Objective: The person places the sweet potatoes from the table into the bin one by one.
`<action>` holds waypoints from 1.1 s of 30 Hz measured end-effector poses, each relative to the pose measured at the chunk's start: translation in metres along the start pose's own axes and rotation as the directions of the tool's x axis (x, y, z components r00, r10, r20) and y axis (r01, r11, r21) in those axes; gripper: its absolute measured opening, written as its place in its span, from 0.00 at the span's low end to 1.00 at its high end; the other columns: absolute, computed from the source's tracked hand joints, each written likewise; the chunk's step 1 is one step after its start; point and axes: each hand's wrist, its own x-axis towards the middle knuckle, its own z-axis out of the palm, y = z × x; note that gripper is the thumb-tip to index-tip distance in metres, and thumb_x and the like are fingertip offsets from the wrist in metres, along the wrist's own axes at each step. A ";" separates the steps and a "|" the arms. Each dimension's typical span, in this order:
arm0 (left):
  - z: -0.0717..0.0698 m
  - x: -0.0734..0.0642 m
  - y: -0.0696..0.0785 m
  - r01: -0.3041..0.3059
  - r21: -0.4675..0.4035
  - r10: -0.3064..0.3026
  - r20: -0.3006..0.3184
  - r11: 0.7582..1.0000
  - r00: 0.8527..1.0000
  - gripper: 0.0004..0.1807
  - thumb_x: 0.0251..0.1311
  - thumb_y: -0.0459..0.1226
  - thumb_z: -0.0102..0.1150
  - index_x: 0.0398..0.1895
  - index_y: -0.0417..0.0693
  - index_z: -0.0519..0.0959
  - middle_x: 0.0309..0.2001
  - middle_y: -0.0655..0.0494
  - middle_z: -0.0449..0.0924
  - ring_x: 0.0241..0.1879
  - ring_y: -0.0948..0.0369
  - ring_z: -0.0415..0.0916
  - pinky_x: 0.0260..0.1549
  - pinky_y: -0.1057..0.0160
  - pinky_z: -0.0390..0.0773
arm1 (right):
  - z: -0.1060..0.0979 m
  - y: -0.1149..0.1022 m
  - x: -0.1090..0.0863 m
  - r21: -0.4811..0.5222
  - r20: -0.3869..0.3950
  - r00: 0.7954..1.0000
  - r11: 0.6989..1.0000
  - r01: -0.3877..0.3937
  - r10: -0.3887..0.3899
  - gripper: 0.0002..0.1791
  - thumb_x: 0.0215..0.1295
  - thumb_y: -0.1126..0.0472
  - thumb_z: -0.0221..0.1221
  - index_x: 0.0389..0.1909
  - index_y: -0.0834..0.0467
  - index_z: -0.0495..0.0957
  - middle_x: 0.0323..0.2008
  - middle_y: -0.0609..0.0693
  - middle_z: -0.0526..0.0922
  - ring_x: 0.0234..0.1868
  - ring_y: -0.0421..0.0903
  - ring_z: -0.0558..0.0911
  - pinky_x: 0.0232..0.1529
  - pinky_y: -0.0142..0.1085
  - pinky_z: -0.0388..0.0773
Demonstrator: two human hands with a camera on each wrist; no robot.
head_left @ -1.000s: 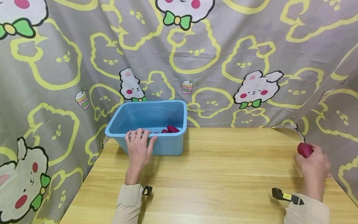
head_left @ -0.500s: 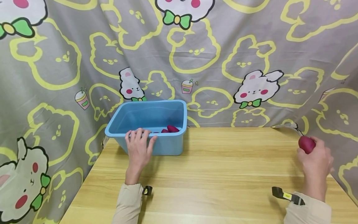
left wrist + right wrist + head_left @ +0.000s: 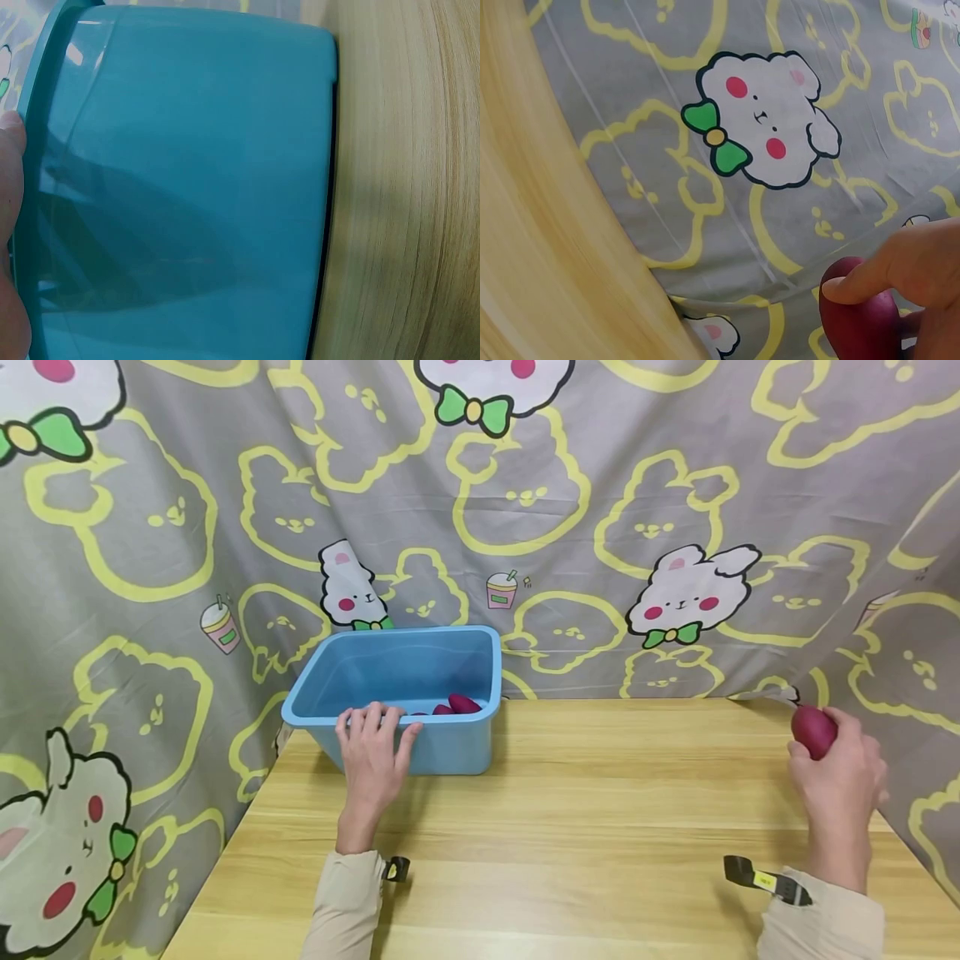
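Observation:
At the right of the head view, my right hand (image 3: pixel 840 777) grips a smooth dark red oval object (image 3: pixel 814 732), its exact kind unclear, above the table. In the right wrist view, the thumb lies across the dark red oval object (image 3: pixel 859 319). My left hand (image 3: pixel 371 768) holds the front rim of a blue plastic bin (image 3: pixel 457 747), fingers over the edge and thumb outside. Several similar dark red objects (image 3: pixel 463 703) lie inside the bin, partly hidden by its front wall. The left wrist view shows the bin's outer wall (image 3: pixel 195 165), with part of the hand (image 3: pixel 9 187) at its rim.
The bin stands at the back left of a wooden table (image 3: pixel 600 827). A grey curtain (image 3: pixel 555 468) with yellow cartoon outlines hangs behind and along both sides. Dark camera mounts sit on both wrists, over beige sleeves (image 3: pixel 821 918).
My right hand has risen a little with the dark red oval object, then shifted slightly left. The left hand and the bin have stayed in place.

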 end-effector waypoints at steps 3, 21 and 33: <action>0.000 0.000 0.000 0.002 0.001 -0.002 0.008 1.000 1.000 0.25 0.74 0.56 0.51 0.48 0.44 0.82 0.46 0.45 0.76 0.52 0.44 0.69 0.67 0.36 0.50 | 0.001 -0.004 -0.001 0.006 -0.005 1.000 1.000 0.016 -0.015 0.38 0.69 0.60 0.56 0.79 0.59 0.55 0.68 0.79 0.60 0.67 0.79 0.58 0.51 0.72 0.54; 0.001 0.001 0.001 0.005 0.006 -0.005 0.008 1.000 1.000 0.27 0.75 0.57 0.50 0.48 0.43 0.83 0.46 0.45 0.76 0.52 0.44 0.68 0.67 0.36 0.50 | 0.009 -0.029 -0.005 0.029 -0.016 0.992 0.991 0.127 -0.127 0.38 0.69 0.61 0.58 0.79 0.56 0.57 0.70 0.75 0.61 0.66 0.78 0.60 0.49 0.71 0.55; 0.002 0.000 0.000 0.010 0.006 -0.010 0.004 1.000 1.000 0.28 0.75 0.59 0.48 0.47 0.44 0.82 0.46 0.45 0.76 0.52 0.44 0.68 0.67 0.35 0.50 | 0.015 -0.041 -0.012 0.053 -0.055 0.977 0.977 0.208 -0.206 0.36 0.69 0.62 0.59 0.77 0.56 0.62 0.68 0.73 0.65 0.63 0.76 0.63 0.53 0.70 0.56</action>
